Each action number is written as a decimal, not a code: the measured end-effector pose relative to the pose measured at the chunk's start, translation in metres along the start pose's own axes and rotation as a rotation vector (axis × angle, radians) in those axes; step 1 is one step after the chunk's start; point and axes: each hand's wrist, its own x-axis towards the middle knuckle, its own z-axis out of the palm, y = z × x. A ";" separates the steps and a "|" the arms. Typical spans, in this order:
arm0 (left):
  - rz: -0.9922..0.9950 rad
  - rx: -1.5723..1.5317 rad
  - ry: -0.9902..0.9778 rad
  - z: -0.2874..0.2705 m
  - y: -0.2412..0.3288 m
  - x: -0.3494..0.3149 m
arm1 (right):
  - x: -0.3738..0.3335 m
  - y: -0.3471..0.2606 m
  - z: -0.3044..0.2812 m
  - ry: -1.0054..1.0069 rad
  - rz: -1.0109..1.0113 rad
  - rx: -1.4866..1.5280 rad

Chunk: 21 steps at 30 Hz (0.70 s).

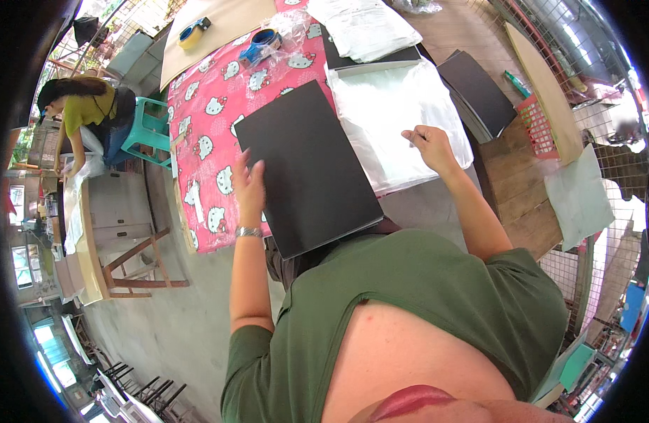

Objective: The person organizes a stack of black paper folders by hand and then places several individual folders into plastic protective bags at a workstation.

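Near the middle of the view, partly over a pink patterned surface [219, 134]: a plain black board [310, 169], rectangular, smooth, evenly dark, with a thin pale line along its lower edge and a tilt toward 11 o'clock. At its 9 o'clock side, the left hand [248, 187], fingers spread, slightly blurred. At 3 o'clock, the right hand [431, 149], above pale plastic sheets [381, 113], fingers curled; cannot tell whether pinching any plastic.
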 end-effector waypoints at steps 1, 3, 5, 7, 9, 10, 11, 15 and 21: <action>0.135 0.101 -0.042 0.017 0.029 0.003 | -0.003 0.004 0.005 0.021 -0.077 0.120; 0.472 0.308 -0.301 0.056 0.068 -0.014 | -0.013 0.006 0.013 0.048 -0.178 0.225; 0.762 0.402 -0.670 0.094 0.075 -0.036 | -0.027 0.006 0.019 0.077 -0.224 0.202; 0.901 0.575 -0.840 0.121 0.066 -0.059 | -0.041 0.003 0.017 0.082 -0.156 0.189; 0.870 0.755 -0.960 0.134 0.073 -0.064 | -0.057 -0.004 0.009 0.062 -0.115 0.178; 0.829 0.866 -1.026 0.136 0.083 -0.061 | -0.065 -0.013 0.004 0.056 -0.156 0.201; 0.782 0.969 -1.089 0.138 0.089 -0.061 | -0.075 -0.024 -0.003 0.046 -0.195 0.216; 0.918 0.707 -0.823 0.133 0.055 -0.075 | -0.099 -0.066 -0.032 0.097 -0.305 0.238; 0.449 -0.315 -0.476 0.103 0.067 -0.081 | -0.057 -0.142 -0.015 -0.347 -0.575 0.022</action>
